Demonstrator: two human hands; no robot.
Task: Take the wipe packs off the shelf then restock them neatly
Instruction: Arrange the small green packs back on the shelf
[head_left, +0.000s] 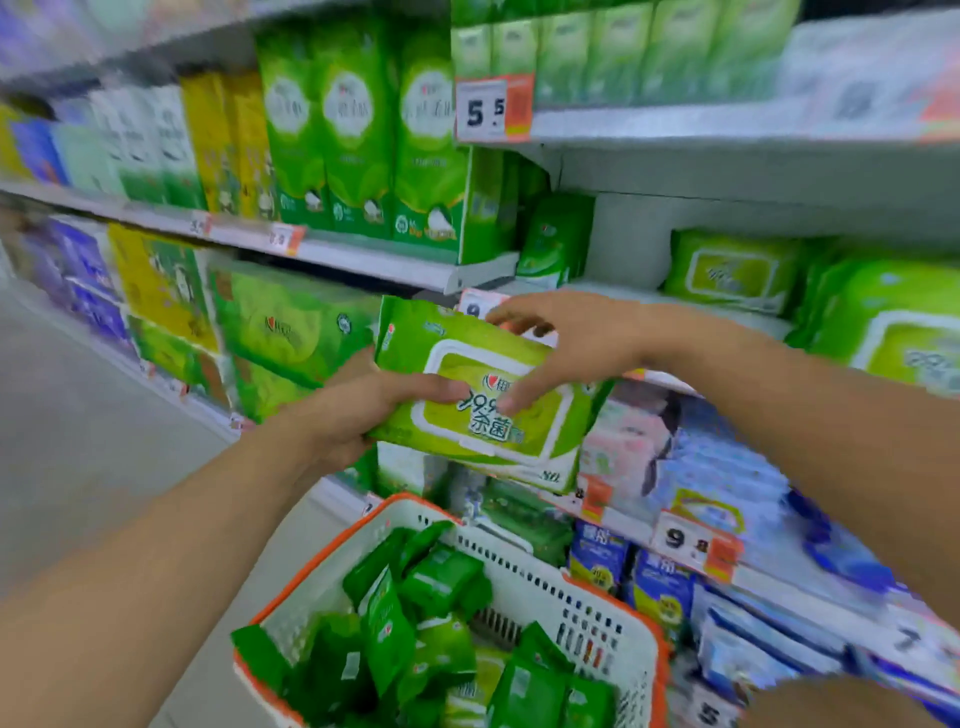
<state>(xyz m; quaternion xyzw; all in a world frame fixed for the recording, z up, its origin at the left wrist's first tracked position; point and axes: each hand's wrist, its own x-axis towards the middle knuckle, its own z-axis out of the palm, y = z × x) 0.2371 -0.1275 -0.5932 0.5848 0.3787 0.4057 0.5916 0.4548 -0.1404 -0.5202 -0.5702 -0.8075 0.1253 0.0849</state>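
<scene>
At frame centre, your left hand (363, 410) grips the wipe pack (483, 389) from below while your right hand (566, 348) pinches its top, steadying it above the basket (597, 613), probably to drop in.

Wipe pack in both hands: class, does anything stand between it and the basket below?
Nothing visible does. The wipe pack, held by left hand and right hand, hangs above the basket, whose top is open.
</scene>
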